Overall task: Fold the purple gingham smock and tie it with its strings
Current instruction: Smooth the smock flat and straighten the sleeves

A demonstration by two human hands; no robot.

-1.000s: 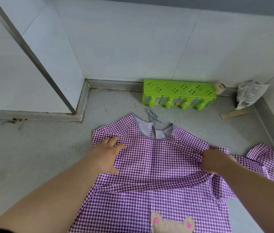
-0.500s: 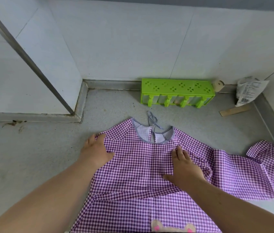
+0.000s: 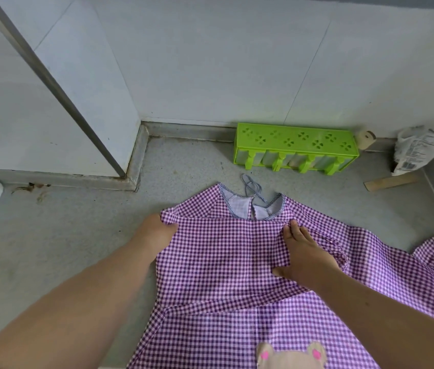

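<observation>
left hand [image 3: 157, 233] pinching smock [image 3: 224, 262] shoulder fold, right hand [image 3: 303, 259] flat, fingers straight, on it

The print on the white packet [image 3: 416, 150] is too small to read

bare floor [image 3: 72, 235] left of smock [image 3: 237, 262], green rack [image 3: 295, 145] against wall beyond

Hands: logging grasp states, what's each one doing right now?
Left hand: grips the smock at its left shoulder edge.
Right hand: open, pressing the smock flat.
</observation>
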